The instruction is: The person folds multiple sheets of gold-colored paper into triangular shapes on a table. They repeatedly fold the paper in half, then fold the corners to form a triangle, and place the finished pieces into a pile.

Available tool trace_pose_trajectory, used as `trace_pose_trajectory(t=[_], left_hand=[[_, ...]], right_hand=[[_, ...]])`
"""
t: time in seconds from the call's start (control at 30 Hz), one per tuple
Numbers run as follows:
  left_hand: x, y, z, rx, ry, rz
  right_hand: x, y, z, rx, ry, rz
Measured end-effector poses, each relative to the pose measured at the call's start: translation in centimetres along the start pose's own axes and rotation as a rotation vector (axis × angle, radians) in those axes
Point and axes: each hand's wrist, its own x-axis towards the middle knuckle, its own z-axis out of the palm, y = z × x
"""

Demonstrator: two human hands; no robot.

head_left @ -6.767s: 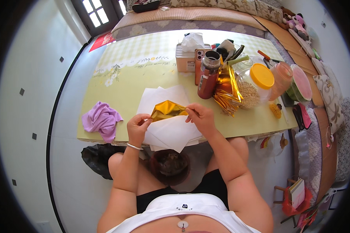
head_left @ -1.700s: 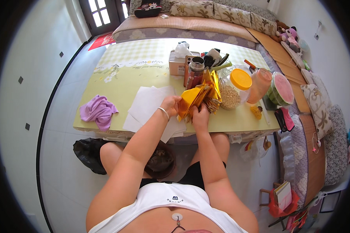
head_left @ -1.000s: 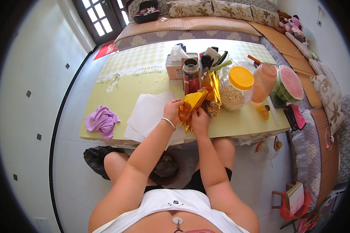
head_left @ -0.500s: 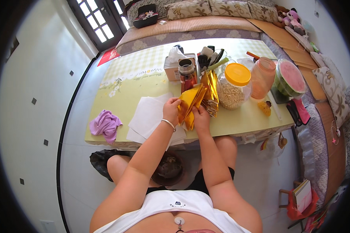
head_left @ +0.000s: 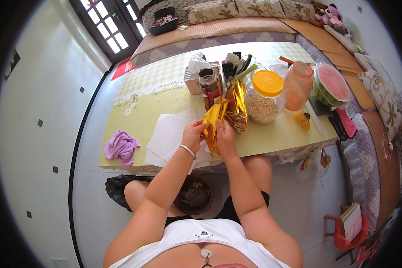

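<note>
Both hands on the same item: a small stack of folded gold foil (head_left: 215,117), held roughly on edge over the near side of the surface (head_left: 161,96). Left hand (head_left: 195,136): fingers closed, thumb and fingertips pinching the stack's left edge. Right hand (head_left: 225,139): also closed, thumb up along the right side, other fingers mostly hidden. Whether the stack's lower end touches the surface, can't tell.

Stack sits between white paper sheets (head_left: 167,129) on the left, fanned and partly under the left forearm, and a second gold foil bundle (head_left: 240,100) just right. Its top overlaps the lower part of an uncapped thermos (head_left: 211,91) in view; contact unclear. Tissue box (head_left: 191,84) behind the thermos.

Further right: yellow-lidded clear jar (head_left: 261,105) part full of pale bits, then pinkish translucent jar (head_left: 298,91), then cut watermelon (head_left: 330,85). Small yellow item (head_left: 302,121) in front of those, kind unclear. Crumpled purple cloth (head_left: 120,147) at the near left corner, well apart from the hands.
</note>
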Motion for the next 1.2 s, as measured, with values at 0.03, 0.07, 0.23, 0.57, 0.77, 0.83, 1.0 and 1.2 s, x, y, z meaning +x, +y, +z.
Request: trace_pose_trajectory(t=[0.03,0.07,0.23,0.57,0.77,0.83,1.0,1.2], left_hand=[[-0.2,0.2,-0.3,-0.010,-0.018,-0.001],[-0.3,0.5,-0.7,-0.045,-0.063,-0.010],[0.0,1.3,-1.7,-0.259,-0.167,-0.115],[-0.9,3.4,1.4,-0.440,-0.232,-0.111],[-0.9,4.1,5.7,-0.460,-0.086,-0.117],[-0.2,3.9,7.0,-0.482,-0.070,-0.086],[1.2,3.6,9.9,-0.380,0.027,-0.044],[5.4,0.5,11.1,-0.236,0.204,0.136]], right_hand=[[0.0,-0.2,-0.1,0.000,-0.012,-0.024],[0.1,0.0,-0.2,0.005,-0.026,-0.021],[-0.1,-1.5,-1.1,-0.035,-0.119,0.026],[1.3,-7.3,-5.4,-0.963,0.302,-0.842],[2.5,-2.7,-6.6,-0.918,0.287,-0.586],[2.2,-2.5,-7.0,-0.816,0.225,-0.433],[2.5,-1.8,-8.7,-0.369,0.161,-0.145],[3.2,-0.4,-9.8,-0.007,0.161,0.109]])
